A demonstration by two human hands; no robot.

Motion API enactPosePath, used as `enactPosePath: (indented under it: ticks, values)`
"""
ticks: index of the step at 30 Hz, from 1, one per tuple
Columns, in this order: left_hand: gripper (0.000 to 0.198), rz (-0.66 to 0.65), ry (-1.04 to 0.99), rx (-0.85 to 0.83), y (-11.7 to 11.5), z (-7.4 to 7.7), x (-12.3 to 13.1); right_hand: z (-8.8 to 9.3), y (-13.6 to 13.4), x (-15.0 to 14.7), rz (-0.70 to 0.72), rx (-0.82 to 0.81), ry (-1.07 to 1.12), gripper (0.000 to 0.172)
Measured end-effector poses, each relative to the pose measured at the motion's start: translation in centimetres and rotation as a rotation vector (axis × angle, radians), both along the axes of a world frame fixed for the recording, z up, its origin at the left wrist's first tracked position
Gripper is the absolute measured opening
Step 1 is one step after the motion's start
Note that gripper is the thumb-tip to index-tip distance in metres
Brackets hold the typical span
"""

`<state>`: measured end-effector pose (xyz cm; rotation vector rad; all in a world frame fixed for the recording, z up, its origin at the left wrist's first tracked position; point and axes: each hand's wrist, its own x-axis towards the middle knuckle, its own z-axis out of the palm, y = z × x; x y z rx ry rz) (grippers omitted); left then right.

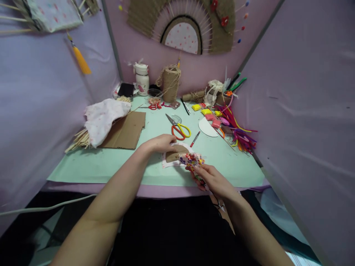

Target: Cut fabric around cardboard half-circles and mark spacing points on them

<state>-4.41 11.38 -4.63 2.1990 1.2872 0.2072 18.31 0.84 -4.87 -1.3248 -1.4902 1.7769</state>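
Observation:
A brown cardboard half-circle (172, 156) lies on a larger piece of white dotted fabric (164, 161) near the table's front edge. My left hand (162, 143) holds it at its upper left, thumb on the cardboard and fingers bent over the edge. In my right hand (209, 177) is a flower-patterned glue gun (191, 159), its nose pointing left over the right part of the cardboard. My fingers are wrapped round its grip, and a dark cord hangs below. Just behind the cardboard lie large scissors (179, 129) with red and yellow handles, and a red-tipped pen (195, 139).
At left, corrugated cardboard (126, 131), bundled sticks (80, 140) and dotted cloth (104, 116). Behind stand a bottle (142, 79) and a twine spool (171, 83). To the right are a white half-circle (208, 127), clay packets (215, 123) and pipe cleaners (244, 136). Fabric walls enclose three sides.

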Motion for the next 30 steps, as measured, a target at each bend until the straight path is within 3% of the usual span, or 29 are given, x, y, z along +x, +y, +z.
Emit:
enactPosePath:
  ticks: [7,13,21,30]
  values:
    - [0.029,0.016,0.017,-0.009,0.1,0.0,0.0,-0.2,-0.2,-1.0,0.092,0.126,-0.195,0.055]
    - [0.024,0.02,0.004,-0.029,0.0,0.0,0.0,-0.3,-0.1,-1.5,0.144,0.194,-0.275,0.054]
    - [0.02,0.008,-0.026,-0.029,0.4,-0.8,-0.2,-0.6,0.2,-2.0,0.166,0.219,-0.29,0.054]
    - [0.023,0.0,-0.005,-0.031,0.3,-0.5,-0.2,-0.8,0.2,-2.1,0.144,0.199,-0.278,0.056]
